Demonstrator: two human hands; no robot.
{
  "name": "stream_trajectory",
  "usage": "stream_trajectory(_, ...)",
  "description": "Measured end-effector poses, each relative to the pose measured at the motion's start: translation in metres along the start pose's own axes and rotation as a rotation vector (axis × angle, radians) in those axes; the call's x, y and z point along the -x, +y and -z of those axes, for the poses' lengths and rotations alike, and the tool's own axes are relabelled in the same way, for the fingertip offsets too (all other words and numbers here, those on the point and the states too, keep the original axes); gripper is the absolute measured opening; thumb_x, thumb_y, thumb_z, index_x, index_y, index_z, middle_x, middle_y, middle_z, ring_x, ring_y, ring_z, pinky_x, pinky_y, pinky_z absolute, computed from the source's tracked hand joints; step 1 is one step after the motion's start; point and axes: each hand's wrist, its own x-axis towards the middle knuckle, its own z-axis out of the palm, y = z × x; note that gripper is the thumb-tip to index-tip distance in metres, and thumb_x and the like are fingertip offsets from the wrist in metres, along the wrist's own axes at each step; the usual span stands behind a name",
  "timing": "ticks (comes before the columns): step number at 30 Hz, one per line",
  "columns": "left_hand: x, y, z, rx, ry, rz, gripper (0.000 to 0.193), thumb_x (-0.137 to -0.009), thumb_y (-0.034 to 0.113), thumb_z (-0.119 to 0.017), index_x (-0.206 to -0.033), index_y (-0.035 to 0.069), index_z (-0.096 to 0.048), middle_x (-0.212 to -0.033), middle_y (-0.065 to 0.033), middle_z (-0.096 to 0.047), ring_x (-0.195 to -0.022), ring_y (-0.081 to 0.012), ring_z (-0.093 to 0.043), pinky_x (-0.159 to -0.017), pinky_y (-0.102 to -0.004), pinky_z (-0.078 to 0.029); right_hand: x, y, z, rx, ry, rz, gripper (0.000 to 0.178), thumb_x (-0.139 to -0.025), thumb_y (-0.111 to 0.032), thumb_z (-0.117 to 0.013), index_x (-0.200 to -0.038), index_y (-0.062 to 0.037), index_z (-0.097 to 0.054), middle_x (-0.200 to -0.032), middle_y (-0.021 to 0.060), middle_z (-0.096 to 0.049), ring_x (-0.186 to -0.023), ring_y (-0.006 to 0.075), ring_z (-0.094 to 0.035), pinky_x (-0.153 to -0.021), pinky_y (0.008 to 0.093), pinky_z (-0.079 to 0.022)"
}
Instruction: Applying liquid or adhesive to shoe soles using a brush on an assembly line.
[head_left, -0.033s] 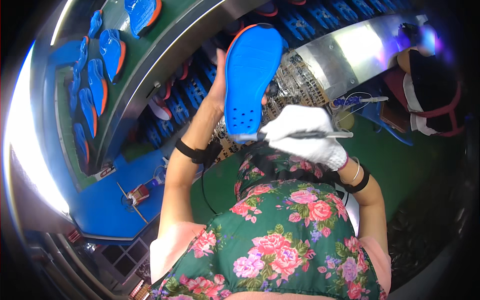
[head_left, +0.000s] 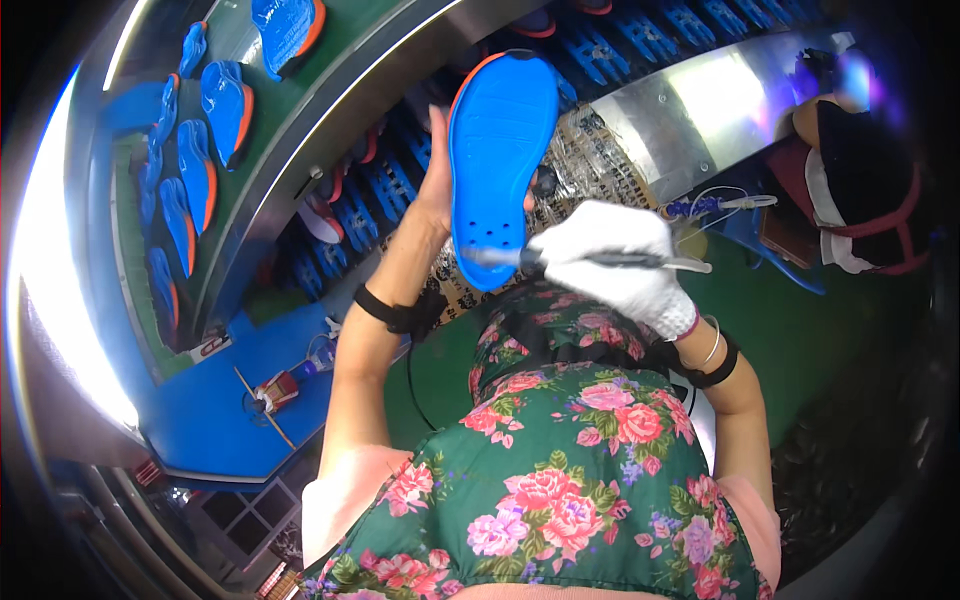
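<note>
A blue shoe sole (head_left: 500, 150) with an orange edge is tilted toward me, its holed heel end nearest. My left hand (head_left: 436, 180) is closed round the sole from beneath, thumb along the left edge and fingertips at the right one. In a white knitted glove, my right hand (head_left: 605, 255) pinches a slim brush (head_left: 690, 265) with a pale handle end. Motion blurs the brush tip, which lies over the heel just below the small holes. Whether the tip touches the surface I cannot tell.
Several blue and orange soles (head_left: 224, 110) lie on a green conveyor belt (head_left: 270, 120) at left. Behind the held sole are racks of blue pieces (head_left: 690, 35) and a taped cardboard surface (head_left: 600, 160). Another person (head_left: 870, 190) sits at right. A blue table (head_left: 220, 420) stands lower left.
The brush tip and my gloved hand have moved slightly up over the heel. The sole has shifted a little to the left in my left hand.
</note>
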Motion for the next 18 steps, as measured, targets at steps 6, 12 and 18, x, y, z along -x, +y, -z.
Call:
stream_trajectory(6,-0.01,-0.061,-0.028,-0.139,0.68,-0.271,0.063,-0.111,0.051,-0.037,-0.151,0.004,-0.045,-0.145,-0.0193,-0.058,-0.127,-0.0354,-0.062,-0.109,-0.0502,-0.052,-0.02,-0.008,0.019,0.329,0.27,0.073,0.023,-0.082,0.0,-0.08,-0.105,-0.0026,-0.079,-0.103,0.0116,-0.078,-0.092,0.0214,-0.075,-0.083,0.0334,-0.059)
stream_trajectory(12,0.007,-0.082,-0.006,-0.615,0.514,-0.169,0.054,-0.109,0.035,-0.053,-0.154,0.005,-0.043,-0.15,-0.0143,-0.055,-0.136,-0.0312,-0.056,-0.111,-0.0518,-0.049,-0.012,-0.006,0.027,0.402,0.149,0.085,0.019,-0.08,-0.001,-0.081,-0.098,-0.0059,-0.078,-0.099,0.011,-0.078,-0.092,0.0249,-0.074,-0.084,0.0362,-0.058)
stream_trajectory(18,0.018,-0.089,-0.023,0.289,0.414,-0.247,0.062,-0.107,0.053,-0.046,-0.148,0.006,-0.05,-0.146,-0.023,-0.055,-0.128,-0.0438,-0.059,-0.102,-0.0599,-0.056,0.004,-0.014,0.022,0.418,0.175,0.127,0.018,-0.082,-0.003,-0.082,-0.099,-0.0046,-0.079,-0.098,0.0105,-0.078,-0.09,0.0256,-0.074,-0.083,0.0369,-0.059)
